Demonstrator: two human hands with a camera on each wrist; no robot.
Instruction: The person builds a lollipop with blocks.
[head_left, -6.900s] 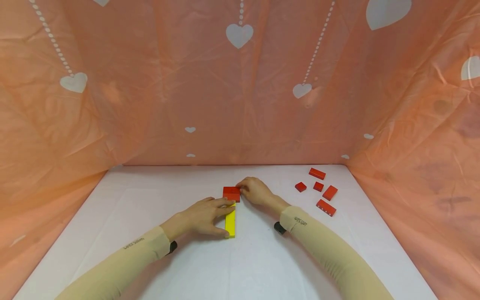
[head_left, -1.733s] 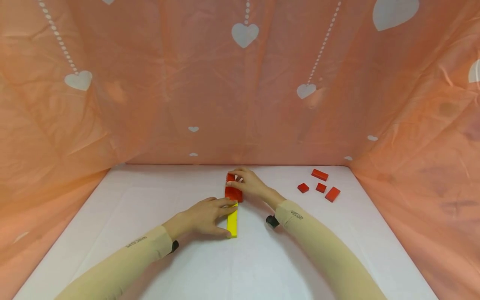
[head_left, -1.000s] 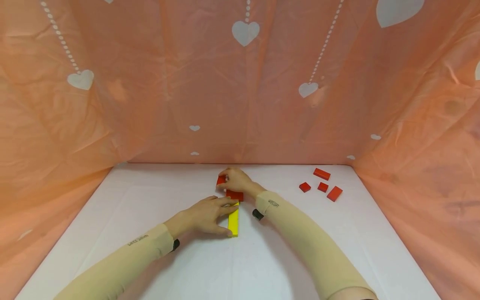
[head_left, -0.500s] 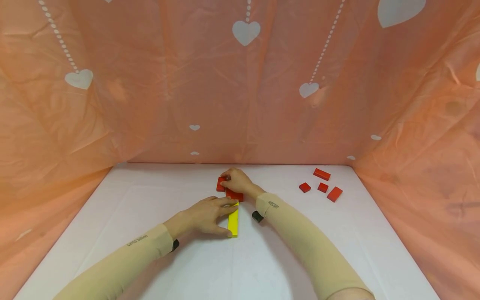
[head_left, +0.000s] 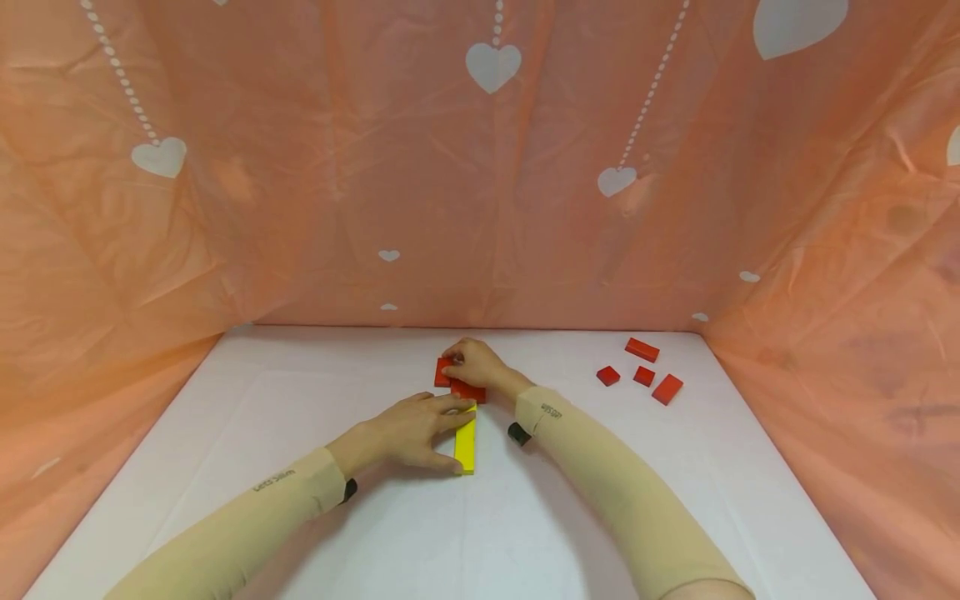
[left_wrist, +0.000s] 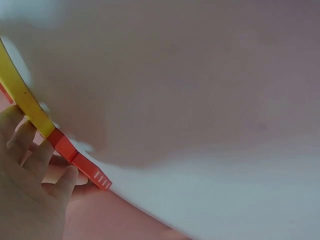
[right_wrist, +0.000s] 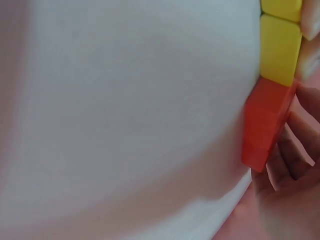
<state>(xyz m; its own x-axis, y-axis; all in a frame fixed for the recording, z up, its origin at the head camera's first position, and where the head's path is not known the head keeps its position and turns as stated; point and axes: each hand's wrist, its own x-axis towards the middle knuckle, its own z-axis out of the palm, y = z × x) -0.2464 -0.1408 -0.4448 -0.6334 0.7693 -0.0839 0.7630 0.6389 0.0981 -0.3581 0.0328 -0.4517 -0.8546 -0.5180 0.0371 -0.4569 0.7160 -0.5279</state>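
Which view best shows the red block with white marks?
Left wrist: the red block is largely uncovered there, its white marks plain near one end. Head shows red pieces at the right hand, partly covered, no marks visible. Right wrist shows red close up, again without visible marks.

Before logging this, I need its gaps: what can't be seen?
Head: yellow block, far end partly under left hand.
Head: near red block, partly behind right hand.
Left wrist: yellow block, one end cut off by left edge.
Right wrist: left hand, mostly cut off by right edge.
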